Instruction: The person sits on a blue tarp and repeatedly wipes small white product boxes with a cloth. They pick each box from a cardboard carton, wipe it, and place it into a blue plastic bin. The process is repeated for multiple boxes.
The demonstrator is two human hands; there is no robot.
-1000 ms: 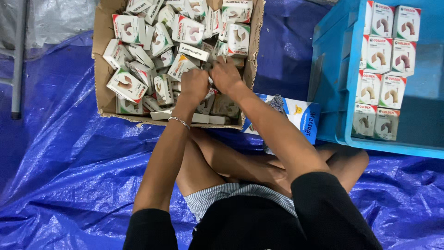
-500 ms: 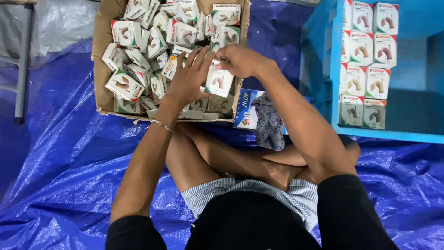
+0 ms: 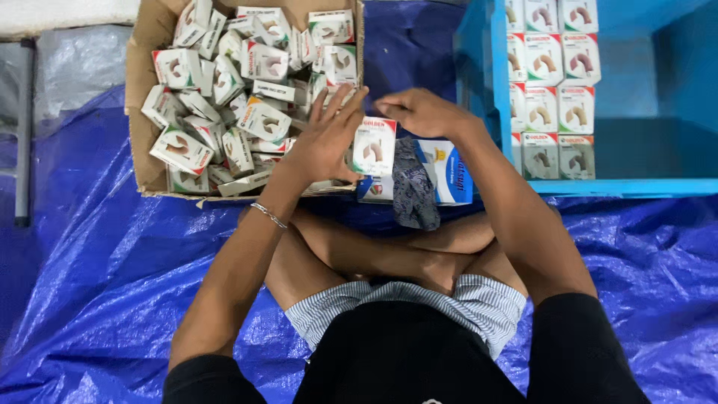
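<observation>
Head view — small white box (image 3: 373, 147), red-cornered, upright between open left hand (image 3: 323, 142) and right hand (image 3: 420, 112).

A crumpled blue tarpaulin (image 3: 90, 299) covers the floor. On it sit an open cardboard carton (image 3: 142, 97) heaped with small white boxes, a blue crate (image 3: 636, 187) lined with the same boxes in rows, and a dark rag (image 3: 411, 187) beside a blue-and-white packet (image 3: 452, 176).

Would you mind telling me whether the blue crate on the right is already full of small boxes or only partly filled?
Partly filled. The blue crate holds neat rows of small white boxes along its left side only; bare blue floor shows to their right.
</observation>
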